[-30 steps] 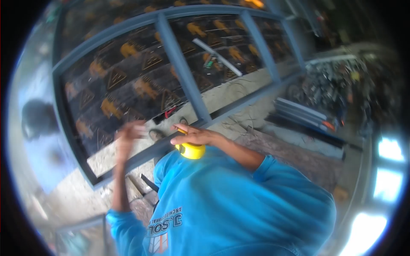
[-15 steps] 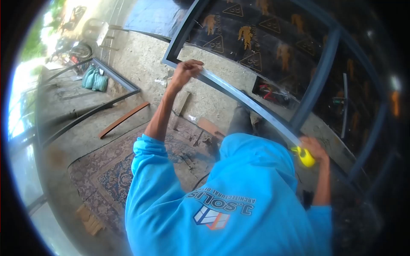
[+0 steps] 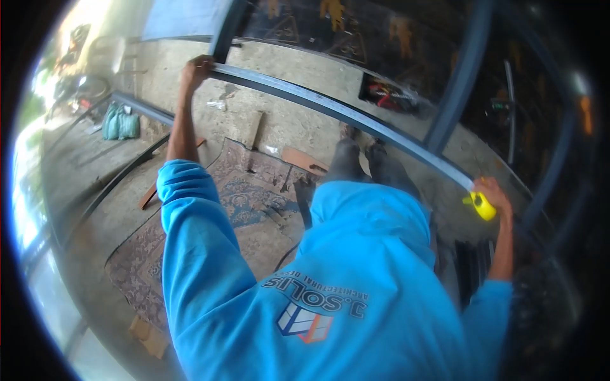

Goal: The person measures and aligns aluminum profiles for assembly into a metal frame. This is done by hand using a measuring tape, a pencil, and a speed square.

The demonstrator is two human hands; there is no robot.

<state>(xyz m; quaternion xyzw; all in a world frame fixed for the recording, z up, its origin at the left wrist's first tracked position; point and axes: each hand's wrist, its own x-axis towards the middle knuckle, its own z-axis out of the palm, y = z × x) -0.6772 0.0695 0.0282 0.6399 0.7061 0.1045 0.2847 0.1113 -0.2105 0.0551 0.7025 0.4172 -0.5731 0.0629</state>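
Note:
A yellow tape measure [image 3: 484,206] sits in my right hand [image 3: 494,193], whose fingers are closed around it. Its silver blade [image 3: 356,116] is drawn out along the near bar of a dark grey metal frame [image 3: 438,130]. My left hand [image 3: 197,71] is closed at the far left end of the blade, by the frame's corner. The fingers there pinch the blade's end against the bar, though the exact grip is partly hidden.
A patterned rug [image 3: 235,209] lies on the concrete floor at left, with a reddish-brown board [image 3: 304,160] near my feet. Beyond the bar sits a dark box of tools [image 3: 384,95]. Another frame [image 3: 143,108] and a green bag [image 3: 119,122] are at far left.
Both hands have moved apart, my left hand to the left and up to the frame's corner, my right hand rightward. The blade now lies along the bar, and the view has shifted.

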